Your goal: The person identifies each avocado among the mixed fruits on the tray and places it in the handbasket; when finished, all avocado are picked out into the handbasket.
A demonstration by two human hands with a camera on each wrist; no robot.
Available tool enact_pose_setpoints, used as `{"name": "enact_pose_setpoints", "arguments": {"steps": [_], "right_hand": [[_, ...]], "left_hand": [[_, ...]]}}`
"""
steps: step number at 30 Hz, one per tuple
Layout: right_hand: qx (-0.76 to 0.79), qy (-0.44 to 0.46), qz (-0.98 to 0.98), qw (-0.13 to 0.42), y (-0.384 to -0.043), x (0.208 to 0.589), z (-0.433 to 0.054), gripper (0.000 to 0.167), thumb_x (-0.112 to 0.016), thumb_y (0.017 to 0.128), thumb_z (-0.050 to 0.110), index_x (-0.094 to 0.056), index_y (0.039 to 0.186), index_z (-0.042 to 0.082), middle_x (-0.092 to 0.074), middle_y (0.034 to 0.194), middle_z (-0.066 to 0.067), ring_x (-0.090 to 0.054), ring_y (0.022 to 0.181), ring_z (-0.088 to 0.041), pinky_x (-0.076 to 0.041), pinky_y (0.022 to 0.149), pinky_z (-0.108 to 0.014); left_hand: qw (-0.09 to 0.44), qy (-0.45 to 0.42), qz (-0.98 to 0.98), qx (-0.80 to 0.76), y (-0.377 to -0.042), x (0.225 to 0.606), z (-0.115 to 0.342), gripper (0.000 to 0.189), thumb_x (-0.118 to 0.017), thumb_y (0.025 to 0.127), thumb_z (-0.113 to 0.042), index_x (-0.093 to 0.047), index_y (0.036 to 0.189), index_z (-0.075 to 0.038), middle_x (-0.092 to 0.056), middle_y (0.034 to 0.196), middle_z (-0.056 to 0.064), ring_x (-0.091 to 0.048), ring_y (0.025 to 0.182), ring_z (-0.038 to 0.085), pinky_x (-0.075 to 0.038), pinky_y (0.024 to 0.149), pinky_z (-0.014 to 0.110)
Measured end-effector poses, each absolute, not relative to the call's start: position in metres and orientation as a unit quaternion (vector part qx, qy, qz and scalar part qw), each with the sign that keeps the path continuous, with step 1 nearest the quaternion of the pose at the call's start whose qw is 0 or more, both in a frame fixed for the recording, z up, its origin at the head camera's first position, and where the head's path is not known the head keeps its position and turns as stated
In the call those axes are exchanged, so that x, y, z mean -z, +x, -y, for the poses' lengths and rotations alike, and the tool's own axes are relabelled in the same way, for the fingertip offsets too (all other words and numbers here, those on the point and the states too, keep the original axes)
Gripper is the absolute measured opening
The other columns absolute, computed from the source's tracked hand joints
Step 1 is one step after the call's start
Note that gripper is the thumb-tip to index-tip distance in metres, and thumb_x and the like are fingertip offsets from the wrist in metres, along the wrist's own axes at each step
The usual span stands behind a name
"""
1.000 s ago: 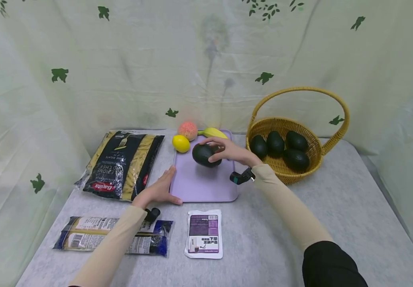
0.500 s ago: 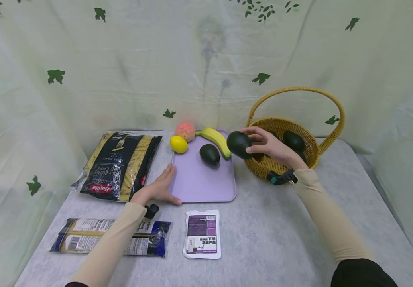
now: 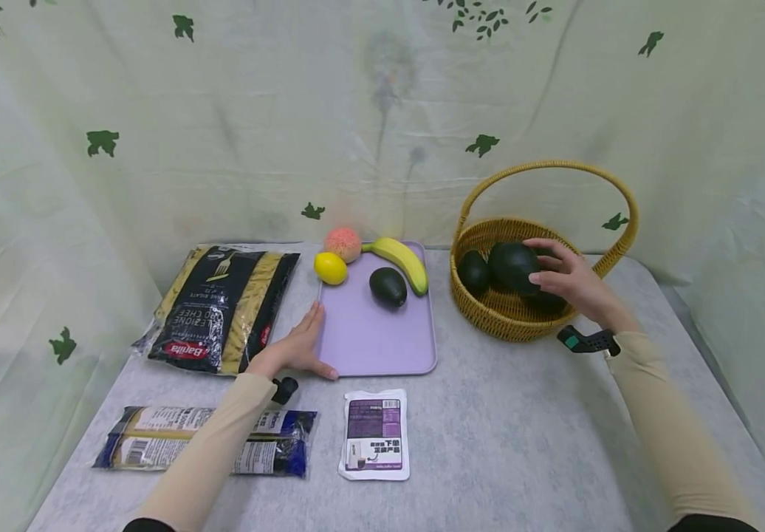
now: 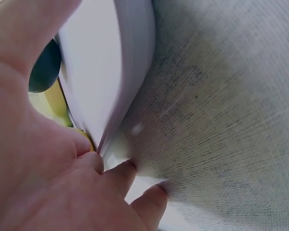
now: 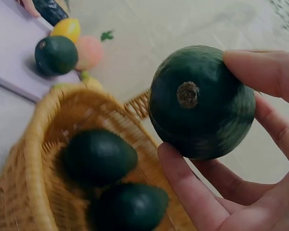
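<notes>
My right hand (image 3: 574, 282) grips a dark green avocado (image 3: 512, 267) over the wicker basket (image 3: 502, 329). In the right wrist view, thumb and fingertips hold its sides, with the brown stem end facing the camera. Below it, other avocados (image 5: 100, 158) lie in the basket. At the left edge of a lilac tray (image 3: 379, 347), my left hand (image 3: 297, 346) rests with spread fingers, thumb at the near corner. On the tray are one avocado (image 3: 388, 287) and a banana (image 3: 401, 260); a lemon (image 3: 331, 268) and a peach (image 3: 342, 244) sit at its far left corner.
A large pasta bag (image 3: 219, 310) lies left of the tray. Two long pasta packs (image 3: 156, 436) lie partly under the left forearm, and a purple-and-white pouch (image 3: 374, 436) is in front of the tray. The basket's tall handle (image 3: 558, 165) arches overhead. A leaf-print curtain (image 3: 256, 133) hangs behind.
My right hand has carried the avocado rightward from over the tray to above the basket. The avocado and banana on the tray are now uncovered. My left hand stays at the tray edge.
</notes>
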State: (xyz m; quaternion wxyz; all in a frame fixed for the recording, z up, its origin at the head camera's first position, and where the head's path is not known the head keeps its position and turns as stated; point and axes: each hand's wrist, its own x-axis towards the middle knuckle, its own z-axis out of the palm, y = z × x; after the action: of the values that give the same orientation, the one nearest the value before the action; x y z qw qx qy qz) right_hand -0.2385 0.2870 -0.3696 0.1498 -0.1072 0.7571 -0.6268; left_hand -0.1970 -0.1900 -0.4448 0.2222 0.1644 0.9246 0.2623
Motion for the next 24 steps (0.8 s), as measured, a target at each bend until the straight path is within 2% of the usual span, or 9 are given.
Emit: {"name": "enact_pose_setpoints", "arguments": {"steps": [2, 4, 9, 13, 16, 18, 22, 24], "right_hand": [[0.629, -0.098, -0.757, 0.147, -0.237, 0.369, -0.296, 0.056, -0.056, 0.096, 0.009, -0.034, 0.146, 0.022, -0.022, 0.15, -0.007, -0.026, 0.132, -0.024, -0.027, 0.105, -0.052], [0.629, -0.09, -0.758, 0.145, -0.235, 0.368, -0.304, 0.056, -0.055, 0.097, 0.01, -0.033, 0.146, 0.024, -0.019, 0.151, -0.007, -0.025, 0.133, -0.026, -0.026, 0.106, -0.053], [0.621, -0.081, -0.766, 0.144, -0.235, 0.367, -0.317, 0.057, -0.054, 0.098, 0.01, -0.032, 0.148, 0.027, -0.02, 0.15, -0.008, -0.032, 0.128, -0.026, -0.039, 0.095, -0.031], [0.6, -0.086, -0.78, 0.155, -0.236, 0.37, -0.318, 0.059, -0.057, 0.097, 0.011, -0.031, 0.147, 0.026, -0.023, 0.148, -0.009, -0.035, 0.124, -0.025, -0.042, 0.089, -0.025], [0.575, -0.097, -0.794, 0.172, -0.238, 0.374, -0.313, 0.06, -0.06, 0.095, 0.014, -0.032, 0.146, 0.024, -0.028, 0.145, -0.012, -0.039, 0.122, -0.028, -0.043, 0.091, -0.031], [0.561, -0.111, -0.799, 0.185, -0.241, 0.378, -0.309, 0.061, -0.062, 0.094, 0.015, -0.032, 0.147, 0.022, -0.027, 0.146, -0.014, -0.036, 0.126, -0.031, -0.041, 0.096, -0.04], [0.535, -0.142, -0.807, 0.206, -0.245, 0.386, -0.299, 0.063, -0.065, 0.091, 0.014, -0.034, 0.147, 0.016, -0.017, 0.154, -0.011, -0.02, 0.137, -0.034, -0.029, 0.104, -0.056], [0.529, -0.154, -0.807, 0.214, -0.247, 0.39, -0.294, 0.063, -0.067, 0.09, 0.012, -0.036, 0.146, 0.013, -0.015, 0.155, -0.01, -0.015, 0.14, -0.035, -0.025, 0.106, -0.059]], "left_hand": [[0.221, 0.164, -0.924, -0.264, -0.197, 0.445, 0.19, 0.13, -0.087, 0.068, -0.034, 0.006, 0.145, 0.015, 0.015, 0.152, 0.032, 0.007, 0.141, 0.042, -0.005, 0.114, 0.051], [0.22, 0.164, -0.925, -0.262, -0.196, 0.445, 0.19, 0.13, -0.087, 0.068, -0.034, 0.006, 0.145, 0.015, 0.015, 0.152, 0.031, 0.007, 0.141, 0.042, -0.006, 0.114, 0.051], [0.213, 0.171, -0.927, -0.257, -0.196, 0.445, 0.19, 0.129, -0.087, 0.068, -0.034, 0.004, 0.145, 0.015, 0.014, 0.152, 0.031, 0.006, 0.141, 0.042, -0.007, 0.113, 0.052], [0.204, 0.178, -0.929, -0.253, -0.197, 0.446, 0.191, 0.128, -0.087, 0.068, -0.034, 0.003, 0.145, 0.016, 0.013, 0.152, 0.032, 0.005, 0.141, 0.043, -0.007, 0.113, 0.052], [0.201, 0.179, -0.929, -0.253, -0.196, 0.447, 0.192, 0.128, -0.087, 0.068, -0.034, 0.003, 0.145, 0.016, 0.012, 0.152, 0.032, 0.004, 0.141, 0.043, -0.008, 0.113, 0.052], [0.201, 0.176, -0.929, -0.254, -0.196, 0.447, 0.192, 0.128, -0.087, 0.068, -0.034, 0.003, 0.145, 0.016, 0.012, 0.152, 0.032, 0.004, 0.141, 0.042, -0.008, 0.113, 0.052], [0.202, 0.172, -0.929, -0.257, -0.195, 0.448, 0.192, 0.128, -0.087, 0.068, -0.035, 0.002, 0.145, 0.015, 0.012, 0.153, 0.031, 0.003, 0.141, 0.042, -0.009, 0.113, 0.052], [0.203, 0.169, -0.929, -0.259, -0.195, 0.448, 0.192, 0.129, -0.087, 0.068, -0.036, 0.002, 0.146, 0.015, 0.011, 0.153, 0.031, 0.003, 0.141, 0.042, -0.009, 0.113, 0.052]]}}
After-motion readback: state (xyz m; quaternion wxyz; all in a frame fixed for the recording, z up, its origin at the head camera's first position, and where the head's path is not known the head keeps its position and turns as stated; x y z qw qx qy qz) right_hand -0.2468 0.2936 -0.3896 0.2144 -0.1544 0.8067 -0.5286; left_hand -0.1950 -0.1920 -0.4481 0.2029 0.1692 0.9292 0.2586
